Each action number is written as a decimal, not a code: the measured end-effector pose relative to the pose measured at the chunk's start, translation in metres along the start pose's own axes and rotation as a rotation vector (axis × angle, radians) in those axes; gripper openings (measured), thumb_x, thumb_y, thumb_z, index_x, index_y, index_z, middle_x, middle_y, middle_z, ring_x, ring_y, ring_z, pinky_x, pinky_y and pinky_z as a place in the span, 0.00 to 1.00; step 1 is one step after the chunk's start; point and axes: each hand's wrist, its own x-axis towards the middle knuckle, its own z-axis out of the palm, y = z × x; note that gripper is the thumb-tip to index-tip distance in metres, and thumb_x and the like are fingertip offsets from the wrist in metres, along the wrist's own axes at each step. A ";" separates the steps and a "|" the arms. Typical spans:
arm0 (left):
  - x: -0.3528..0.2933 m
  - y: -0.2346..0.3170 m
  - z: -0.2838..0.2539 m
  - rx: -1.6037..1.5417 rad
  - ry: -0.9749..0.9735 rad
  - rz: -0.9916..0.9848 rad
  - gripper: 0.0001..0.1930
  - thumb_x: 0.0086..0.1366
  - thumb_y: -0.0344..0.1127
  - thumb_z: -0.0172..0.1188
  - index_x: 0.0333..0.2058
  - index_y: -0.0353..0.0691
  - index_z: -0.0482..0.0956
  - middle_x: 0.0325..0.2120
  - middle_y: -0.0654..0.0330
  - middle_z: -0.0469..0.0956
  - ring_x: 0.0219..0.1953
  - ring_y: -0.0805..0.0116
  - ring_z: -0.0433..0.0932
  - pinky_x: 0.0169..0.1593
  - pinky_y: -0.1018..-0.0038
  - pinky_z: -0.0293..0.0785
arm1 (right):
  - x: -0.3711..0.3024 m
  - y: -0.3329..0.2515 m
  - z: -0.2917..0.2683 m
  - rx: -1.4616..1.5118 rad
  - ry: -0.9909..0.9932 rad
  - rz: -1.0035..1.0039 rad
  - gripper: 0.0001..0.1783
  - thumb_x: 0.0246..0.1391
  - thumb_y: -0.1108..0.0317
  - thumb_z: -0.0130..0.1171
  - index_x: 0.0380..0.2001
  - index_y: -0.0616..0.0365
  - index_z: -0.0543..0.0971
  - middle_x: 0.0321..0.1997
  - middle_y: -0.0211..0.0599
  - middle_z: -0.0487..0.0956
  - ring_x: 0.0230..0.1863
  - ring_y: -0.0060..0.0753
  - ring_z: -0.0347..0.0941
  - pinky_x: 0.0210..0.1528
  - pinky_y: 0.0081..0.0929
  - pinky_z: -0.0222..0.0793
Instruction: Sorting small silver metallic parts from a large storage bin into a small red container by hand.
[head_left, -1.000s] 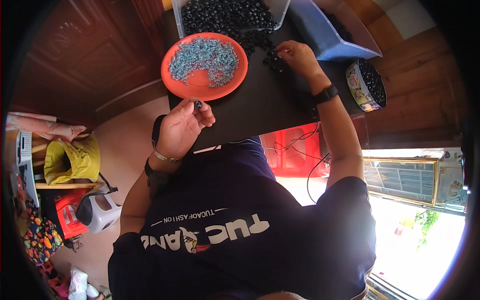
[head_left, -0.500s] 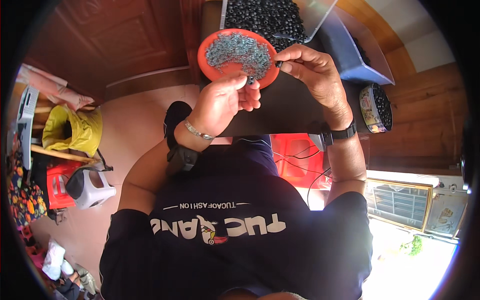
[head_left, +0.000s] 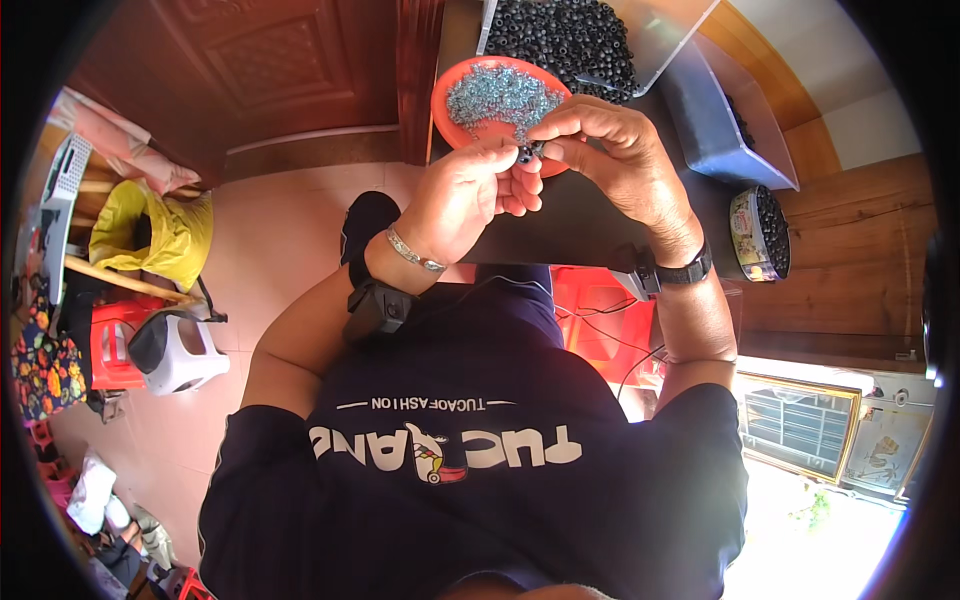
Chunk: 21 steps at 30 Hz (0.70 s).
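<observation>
Over the near edge of an orange-red dish (head_left: 446, 118), my two hands meet. My left hand (head_left: 465, 195), palm turned up, pinches a small black part (head_left: 524, 156) between thumb and forefinger, the other fingers curled. Thumb and forefinger of my right hand (head_left: 625, 165) are closed on another tiny dark piece (head_left: 539, 148), right against the first one; its exact kind is too small to tell. Many small shiny silver metal pieces (head_left: 500, 95) lie in the dish behind my fingers.
Behind the dish a clear box holds many black ring-like parts (head_left: 560, 40). A blue-grey bin (head_left: 720, 130) stands to its right, and a round tin (head_left: 748, 235) of black parts nearer. Dark table (head_left: 590, 220) beneath; red stool (head_left: 600, 320) below, with cables.
My right hand has moved left and slightly down, bringing its piece from the dish's right rim to the black part in my left hand. The whole view has shifted slightly.
</observation>
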 end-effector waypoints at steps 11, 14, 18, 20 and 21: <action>0.001 -0.005 -0.004 0.126 0.040 0.071 0.12 0.68 0.40 0.47 0.40 0.39 0.72 0.34 0.59 0.76 0.37 0.68 0.75 0.43 0.75 0.68 | 0.000 -0.003 0.004 -0.185 0.006 0.033 0.09 0.52 0.78 0.59 0.37 0.61 0.81 0.32 0.33 0.79 0.34 0.22 0.76 0.38 0.19 0.72; 0.002 -0.006 -0.001 0.144 0.093 0.079 0.09 0.66 0.39 0.49 0.35 0.40 0.72 0.32 0.61 0.77 0.34 0.71 0.75 0.40 0.77 0.67 | 0.000 -0.001 0.004 -0.269 -0.003 0.007 0.08 0.52 0.78 0.58 0.37 0.61 0.81 0.31 0.33 0.79 0.32 0.23 0.77 0.36 0.19 0.72; 0.003 -0.007 -0.003 0.185 0.118 0.079 0.09 0.66 0.39 0.49 0.35 0.40 0.72 0.33 0.60 0.77 0.34 0.71 0.75 0.40 0.77 0.67 | -0.001 -0.003 0.007 -0.460 0.009 -0.082 0.08 0.51 0.77 0.58 0.36 0.60 0.81 0.29 0.35 0.78 0.30 0.24 0.77 0.33 0.19 0.72; 0.002 -0.007 -0.002 0.191 0.134 0.082 0.09 0.66 0.39 0.49 0.35 0.40 0.73 0.32 0.60 0.77 0.34 0.71 0.75 0.40 0.77 0.67 | -0.001 -0.003 0.011 -0.488 0.044 -0.078 0.08 0.50 0.75 0.58 0.35 0.57 0.81 0.28 0.35 0.78 0.30 0.29 0.78 0.32 0.23 0.72; 0.001 -0.006 -0.002 0.139 0.120 0.075 0.09 0.66 0.39 0.48 0.36 0.40 0.73 0.32 0.60 0.77 0.34 0.71 0.75 0.40 0.77 0.67 | -0.001 -0.003 0.013 -0.517 0.078 -0.075 0.08 0.49 0.72 0.59 0.35 0.55 0.82 0.26 0.35 0.79 0.30 0.33 0.78 0.32 0.26 0.73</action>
